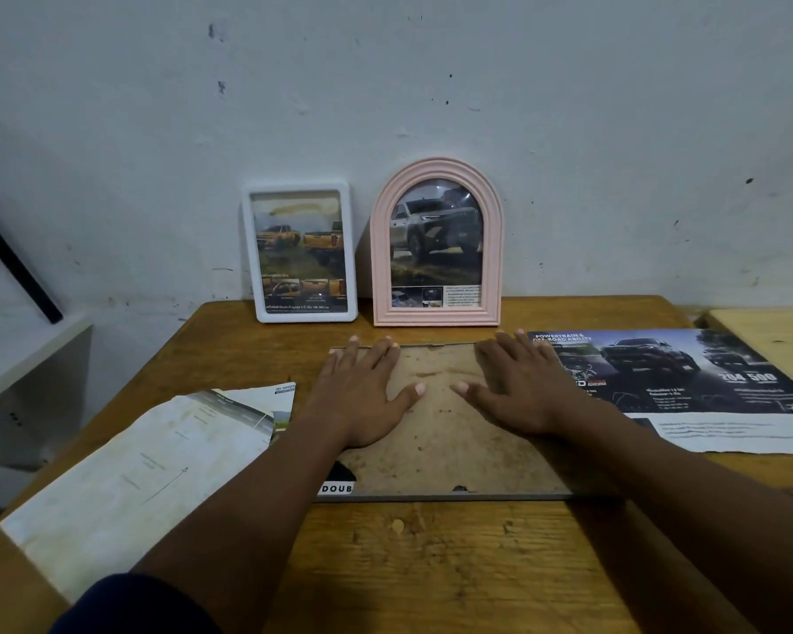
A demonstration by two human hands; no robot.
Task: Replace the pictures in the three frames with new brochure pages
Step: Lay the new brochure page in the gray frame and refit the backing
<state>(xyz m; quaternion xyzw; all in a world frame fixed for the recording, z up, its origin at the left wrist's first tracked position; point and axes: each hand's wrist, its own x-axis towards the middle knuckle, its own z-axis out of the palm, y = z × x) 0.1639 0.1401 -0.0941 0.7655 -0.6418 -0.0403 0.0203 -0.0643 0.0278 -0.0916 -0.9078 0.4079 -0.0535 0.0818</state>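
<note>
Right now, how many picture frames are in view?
3: a white frame and a pink frame stand against the wall; a third frame lies face down on the table, under the left hand and right hand.

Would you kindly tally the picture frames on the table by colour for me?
white frame, standing: 1
pink arched frame, standing: 1
grey-edged frame, lying face down with its brown backing up: 1
Total: 3
</note>
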